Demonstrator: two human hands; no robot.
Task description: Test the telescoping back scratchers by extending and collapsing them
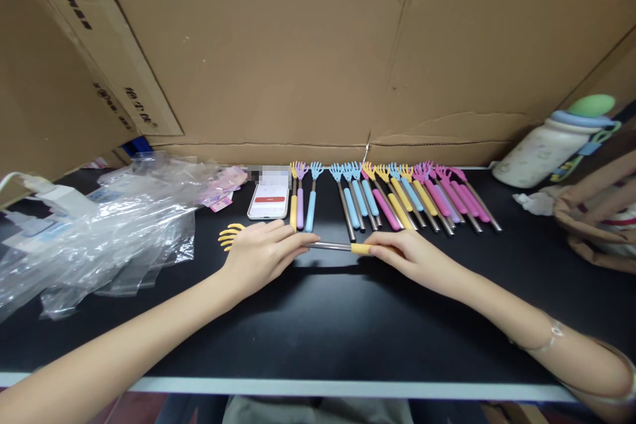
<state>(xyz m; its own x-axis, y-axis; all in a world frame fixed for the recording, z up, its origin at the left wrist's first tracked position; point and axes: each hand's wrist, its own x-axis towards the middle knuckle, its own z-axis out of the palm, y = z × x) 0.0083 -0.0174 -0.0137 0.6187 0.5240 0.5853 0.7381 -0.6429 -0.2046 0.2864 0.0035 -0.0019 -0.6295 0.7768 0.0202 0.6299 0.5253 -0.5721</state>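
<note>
Both hands grip one yellow back scratcher (330,246), held level above the black table. My left hand (263,252) is closed around its shaft near the clawed head, whose yellow fingers stick out to the left. Around the yellow handle at the other end, my right hand (405,253) is closed. Bare metal shaft shows between the hands. Just behind them lie a purple back scratcher (300,205), a blue back scratcher (311,209) and a yellow one partly hidden by my left hand. Farther right, several blue, yellow and pink back scratchers (397,195) lie in a row, claws away from me.
A phone (269,193) with a lit screen lies behind my left hand. Clear plastic bags (114,225) are heaped at left beside a white charger (62,202). At right are a bottle (551,149), a crumpled tissue (536,203) and a brown bag (591,212). Cardboard walls (298,46) enclose the back.
</note>
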